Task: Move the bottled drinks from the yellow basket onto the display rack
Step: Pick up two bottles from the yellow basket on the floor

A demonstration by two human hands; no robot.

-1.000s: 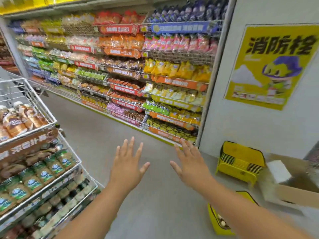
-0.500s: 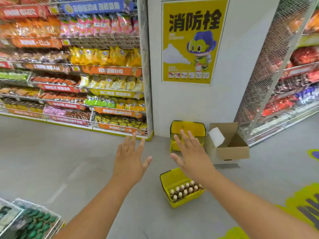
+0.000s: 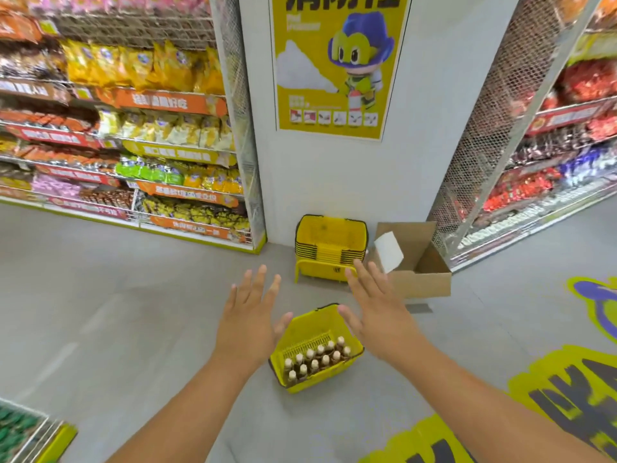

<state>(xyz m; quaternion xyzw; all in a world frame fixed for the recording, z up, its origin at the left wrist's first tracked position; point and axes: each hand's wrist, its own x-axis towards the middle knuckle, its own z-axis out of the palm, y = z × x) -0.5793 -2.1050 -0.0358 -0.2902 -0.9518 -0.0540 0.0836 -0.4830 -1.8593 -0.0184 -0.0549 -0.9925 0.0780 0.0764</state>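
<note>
A yellow basket (image 3: 309, 332) stands on the grey floor ahead of me. Several brown bottled drinks (image 3: 315, 360) with white caps stand upright in its near end. My left hand (image 3: 248, 324) hovers at the basket's left side, fingers spread, holding nothing. My right hand (image 3: 375, 310) hovers over the basket's right rim, also spread and empty. A corner of the wire display rack (image 3: 30, 432) with green-capped bottles shows at the bottom left.
A stack of empty yellow baskets (image 3: 330, 248) stands against the white wall, with an open cardboard box (image 3: 420, 272) beside it. Snack shelves (image 3: 133, 138) run along the left and mesh-sided shelves (image 3: 547, 155) along the right. Yellow floor graphics (image 3: 567, 389) lie at the lower right.
My view has swung right, from the display rack and snack shelves to the basket on the floor. Both hands stay spread and empty and now hang over the basket.
</note>
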